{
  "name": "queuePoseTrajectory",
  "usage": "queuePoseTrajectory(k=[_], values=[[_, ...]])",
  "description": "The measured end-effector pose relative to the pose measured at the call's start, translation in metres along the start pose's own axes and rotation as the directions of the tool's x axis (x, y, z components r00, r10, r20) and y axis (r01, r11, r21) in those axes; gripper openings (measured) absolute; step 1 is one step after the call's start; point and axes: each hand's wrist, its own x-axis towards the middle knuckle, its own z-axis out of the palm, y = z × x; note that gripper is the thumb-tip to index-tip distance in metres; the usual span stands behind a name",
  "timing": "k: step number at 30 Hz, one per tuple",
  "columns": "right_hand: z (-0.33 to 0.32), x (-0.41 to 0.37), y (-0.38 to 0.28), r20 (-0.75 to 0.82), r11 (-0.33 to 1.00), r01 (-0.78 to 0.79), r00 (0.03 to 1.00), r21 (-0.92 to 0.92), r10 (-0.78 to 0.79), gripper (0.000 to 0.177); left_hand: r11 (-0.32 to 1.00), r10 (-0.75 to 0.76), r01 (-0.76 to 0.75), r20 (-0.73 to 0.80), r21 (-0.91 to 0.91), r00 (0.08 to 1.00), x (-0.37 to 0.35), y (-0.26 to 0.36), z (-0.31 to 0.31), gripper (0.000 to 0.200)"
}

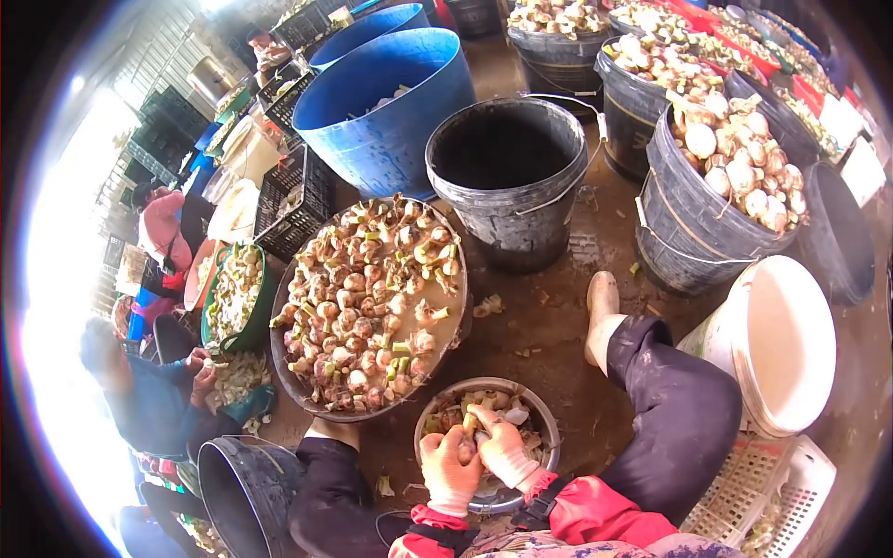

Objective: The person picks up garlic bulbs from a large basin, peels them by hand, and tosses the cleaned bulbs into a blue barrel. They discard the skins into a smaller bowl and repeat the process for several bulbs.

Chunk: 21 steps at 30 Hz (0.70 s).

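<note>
Both hands, in orange-tinted gloves, are together over a metal bowl (549,445) that holds peelings and scraps. My left hand (450,470) is closed round a bulb (466,450) with a short stem. Against the same bulb, from the right, my right hand (505,450) has its fingers bent; whether it also holds a tool is hidden. Just beyond the bowl, to the left, a wide round tub (461,321) bears many brownish bulbs (358,298) with cut stems.
A black bucket (507,209) stands ahead, beside blue tubs (386,112). Buckets heaped with bulbs (735,167) are at the right, near a white bucket (786,344) and crate (744,484). A tipped black bucket (246,498) and a seated co-worker (153,400) are at the left.
</note>
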Motion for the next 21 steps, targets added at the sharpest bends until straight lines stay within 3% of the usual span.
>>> queuePoseTrajectory(k=[2,3,4,6,7,8,9,10,12,13,16,17,18,19,21], values=[[-0.009,0.001,-0.005,0.074,0.999,0.034,0.997,0.03,-0.036,0.045,0.98,0.012,-0.001,0.052,-0.198,0.999,0.003,-0.018,-0.003,0.048],[-0.012,0.005,-0.008,0.156,0.976,-0.042,0.988,0.211,0.009,0.043,0.456,-0.301,0.479,0.377,-0.75,0.876,0.003,-0.02,-0.009,0.049],[-0.014,0.007,-0.009,0.199,0.952,-0.096,0.979,0.291,0.038,0.042,-0.001,-0.393,0.571,0.525,-0.821,0.755,0.006,-0.014,-0.02,0.05],[-0.018,0.008,-0.001,0.354,0.896,-0.212,0.933,0.39,0.066,0.042,-0.543,-0.128,0.525,0.682,-0.656,0.72,0.003,-0.037,-0.032,0.05],[-0.019,0.01,0.002,0.359,0.896,-0.213,0.931,0.39,0.064,0.042,-0.489,-0.076,0.507,0.614,-0.71,0.786,0.002,-0.044,-0.032,0.051],[-0.019,0.011,0.006,0.422,0.993,-0.107,0.903,0.041,0.08,0.042,-0.49,-0.081,0.502,0.61,-0.713,0.788,0.0,-0.051,-0.03,0.051],[-0.019,0.011,0.005,0.471,0.951,0.037,0.874,-0.306,0.117,0.042,-0.397,-0.123,0.495,0.579,-0.773,0.806,0.0,-0.049,-0.033,0.052],[-0.018,0.009,0.004,0.472,0.952,0.035,0.873,-0.305,0.119,0.042,-0.296,-0.159,0.488,0.546,-0.821,0.822,-0.001,-0.047,-0.036,0.052],[-0.013,0.003,0.002,0.306,0.963,0.152,0.949,-0.223,-0.079,0.046,-0.241,-0.227,0.473,0.523,-0.848,0.822,-0.006,-0.045,-0.035,0.049],[-0.007,0.004,0.001,0.363,0.944,-0.229,0.922,0.236,0.133,0.05,-0.077,-0.265,0.491,0.493,-0.868,0.829,-0.009,-0.049,-0.031,0.049],[-0.003,-0.001,-0.006,0.361,0.893,-0.305,0.915,0.331,0.179,0.049,0.349,-0.316,0.485,0.387,-0.802,0.866,-0.015,-0.053,-0.012,0.054],[0.003,-0.002,0.004,0.288,0.937,-0.218,0.948,0.273,0.136,0.048,0.687,-0.215,0.275,0.174,-0.673,0.961,-0.017,-0.054,-0.007,0.053],[0.003,-0.002,0.0,0.288,0.937,-0.218,0.948,0.273,0.137,0.048,0.909,-0.035,0.032,0.0,-0.416,0.999,-0.016,-0.048,-0.006,0.053],[0.002,-0.002,-0.003,0.249,0.964,-0.182,0.959,0.192,0.131,0.047,0.945,-0.01,0.003,-0.019,-0.326,1.0,-0.014,-0.036,-0.01,0.052],[-0.001,-0.003,-0.01,0.207,0.983,-0.146,0.971,0.111,0.121,0.046,0.939,0.014,-0.015,-0.007,-0.344,1.0,-0.011,-0.033,-0.013,0.052]])
